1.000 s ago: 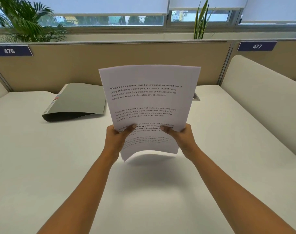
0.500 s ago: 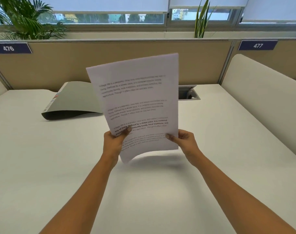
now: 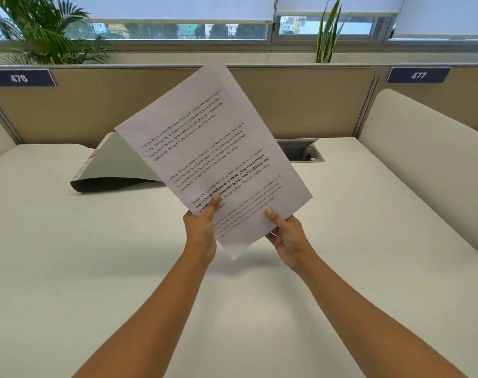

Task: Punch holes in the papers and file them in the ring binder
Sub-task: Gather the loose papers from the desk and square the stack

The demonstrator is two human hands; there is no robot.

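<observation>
A white desk [image 3: 109, 282] fills a cubicle walled by tan partitions [image 3: 82, 110] (numbered 476 and 477), plants [image 3: 49, 31] at the window [image 3: 178, 31] behind. The papers [image 3: 213, 148] are tilted above the desk, their lower end pinched by the left grip [image 3: 201, 230] and the right grip [image 3: 287, 238], thumbs on top. A grey ring binder [image 3: 115, 167] lies behind them.

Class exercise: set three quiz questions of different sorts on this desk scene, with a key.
1. True or false: both the left hand and the right hand hold the papers.
2. The grey binder lies: A on the desk behind the papers; B in the left hand; C on the floor.
3. Fill in: the left partition label reads ___.
Key: 1 true; 2 A; 3 476.
</observation>
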